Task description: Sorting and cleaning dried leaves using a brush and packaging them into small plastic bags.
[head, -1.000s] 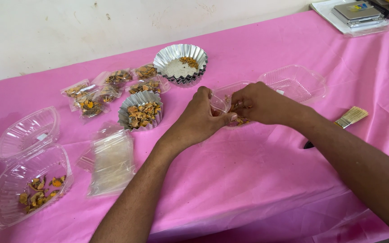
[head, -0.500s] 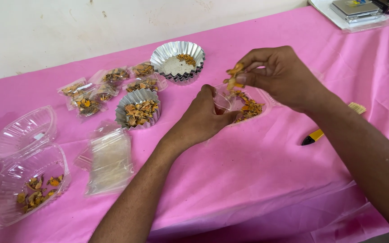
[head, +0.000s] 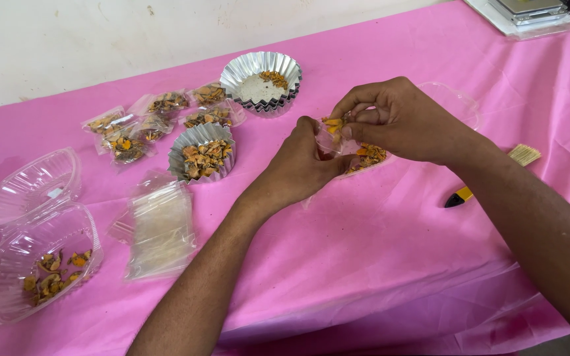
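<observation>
A pink cloth covers the bench [head: 377,264], and both forearms reach in from the lower edge to meet near its middle. The left hand [head: 301,165] has its grip closed on a small clear pouch [head: 328,140], thumb and fingers pinching the mouth open just above the cloth. The right hand [head: 400,118] arches over it, wrist raised, fingertips pinched narrow on a few orange dried pieces [head: 332,123] right at the pouch opening. More pieces [head: 371,157] lie in a clear tray beneath the right palm. The likely slip, in my judgement: the thin film mouth collapses or the pinch loosens early, and pieces scatter onto the cloth beside the foil cup [head: 204,153] and the stack of empty pouches [head: 159,231].
</observation>
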